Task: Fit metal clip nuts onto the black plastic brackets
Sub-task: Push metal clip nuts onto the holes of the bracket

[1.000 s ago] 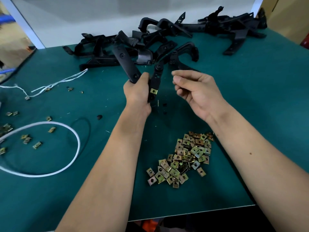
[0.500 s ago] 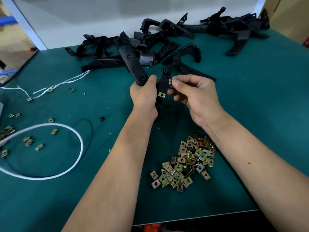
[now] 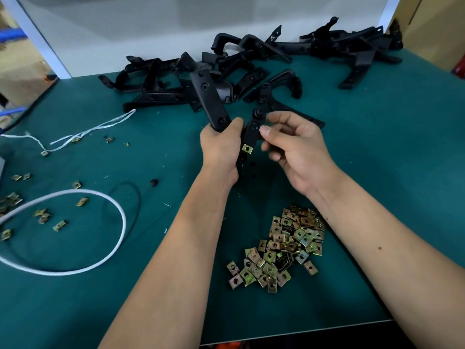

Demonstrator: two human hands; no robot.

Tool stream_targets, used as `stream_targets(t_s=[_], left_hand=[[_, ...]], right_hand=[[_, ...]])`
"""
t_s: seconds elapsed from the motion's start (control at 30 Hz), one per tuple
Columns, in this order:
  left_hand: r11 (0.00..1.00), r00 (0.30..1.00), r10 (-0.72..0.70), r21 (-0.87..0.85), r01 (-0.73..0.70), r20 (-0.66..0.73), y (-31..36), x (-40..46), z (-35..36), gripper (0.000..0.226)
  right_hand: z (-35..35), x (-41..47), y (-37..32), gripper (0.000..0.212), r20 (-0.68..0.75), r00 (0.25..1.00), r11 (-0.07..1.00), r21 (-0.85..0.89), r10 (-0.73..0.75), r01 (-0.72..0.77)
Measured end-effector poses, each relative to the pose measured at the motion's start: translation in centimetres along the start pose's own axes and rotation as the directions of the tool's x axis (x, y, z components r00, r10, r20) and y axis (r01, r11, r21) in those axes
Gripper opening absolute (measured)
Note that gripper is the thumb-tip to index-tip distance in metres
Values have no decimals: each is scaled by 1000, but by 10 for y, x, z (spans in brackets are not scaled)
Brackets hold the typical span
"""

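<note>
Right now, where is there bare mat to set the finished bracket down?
Bare green mat lies right of the right hand, below the bracket heap. More lies between the white cord loop and left forearm. It is crowded at the clip nut pile.

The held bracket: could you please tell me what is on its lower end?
A brass clip nut sits on the bracket arm's lower end, between the left hand and right hand. The right thumb covers the spot above it.
</note>
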State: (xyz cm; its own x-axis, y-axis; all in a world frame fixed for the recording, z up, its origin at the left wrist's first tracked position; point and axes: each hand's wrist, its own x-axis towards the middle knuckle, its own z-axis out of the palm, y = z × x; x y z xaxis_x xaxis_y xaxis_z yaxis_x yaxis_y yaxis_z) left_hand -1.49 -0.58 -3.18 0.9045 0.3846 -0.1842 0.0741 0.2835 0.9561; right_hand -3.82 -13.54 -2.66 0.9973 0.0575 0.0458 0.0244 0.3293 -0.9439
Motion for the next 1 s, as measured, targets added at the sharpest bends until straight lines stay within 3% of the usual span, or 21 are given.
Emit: stream_targets(t_s=[0.27, 0.4, 0.6, 0.83, 1.0], left_hand=[[996, 999, 1, -87, -5, -45, 1, -5, 3, 25], [996, 998, 13, -86, -19, -66, 1, -6, 4, 25], [1000, 999, 26, 1, -26, 31, 0, -9, 3, 34], [968, 974, 225, 111, -226, 19, 4, -12, 7, 32], [867, 892, 447, 277, -413, -67, 12, -20, 7, 25]], right_hand=[[-1, 1, 0, 20, -3, 1000, 998, 61, -29, 29], [-3, 2, -1, 20, 31, 997, 997, 0, -71, 71], [-5, 2, -1, 22, 66, 995, 997, -25, -75, 77], [-12, 3, -8, 36, 137, 987, 995, -46, -87, 94], [-6, -1, -14, 30, 15, 995, 978, -187, -97, 98]])
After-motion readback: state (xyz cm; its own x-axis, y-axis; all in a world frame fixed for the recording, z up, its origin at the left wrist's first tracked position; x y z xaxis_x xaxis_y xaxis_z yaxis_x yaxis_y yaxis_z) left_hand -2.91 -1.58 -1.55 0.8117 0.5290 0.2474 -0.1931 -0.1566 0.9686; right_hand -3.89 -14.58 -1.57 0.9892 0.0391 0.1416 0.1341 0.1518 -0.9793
